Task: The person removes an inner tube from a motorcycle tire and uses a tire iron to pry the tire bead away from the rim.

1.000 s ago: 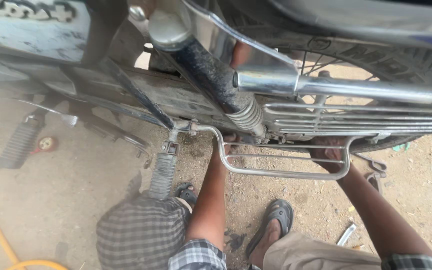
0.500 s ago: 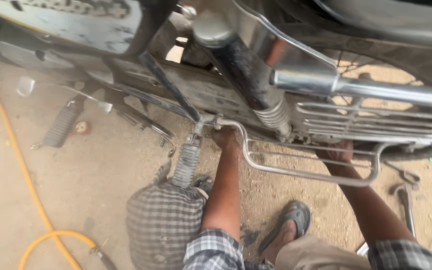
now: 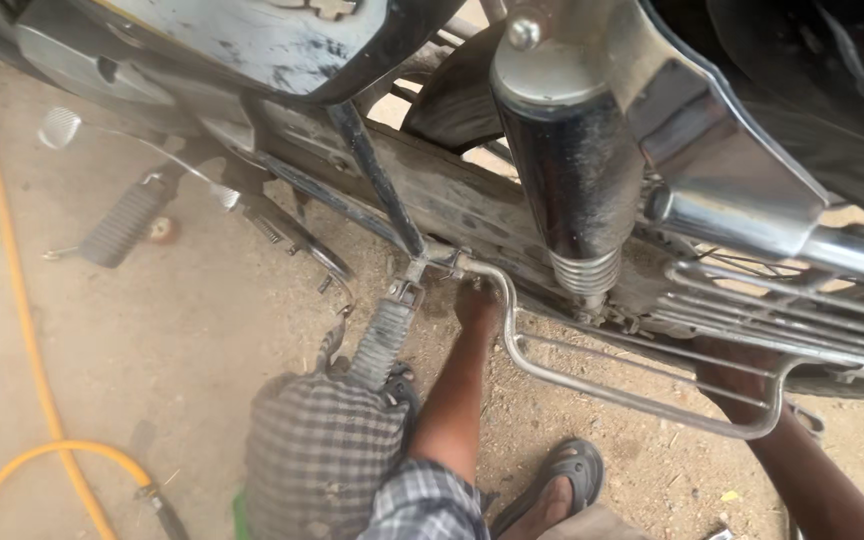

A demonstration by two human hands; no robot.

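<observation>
the left hand [image 3: 477,303] is reaching up under the motorcycle frame [image 3: 472,205], its grip hidden beside the chrome guard rail [image 3: 592,385]; i cannot tell how it is closing. the right hand [image 3: 742,372] is wrapping its grip around the rail's far end.

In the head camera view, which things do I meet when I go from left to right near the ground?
Yellow hose → front footrest → checked knee → left hand at the chrome guard rail → sandal → right hand.
</observation>
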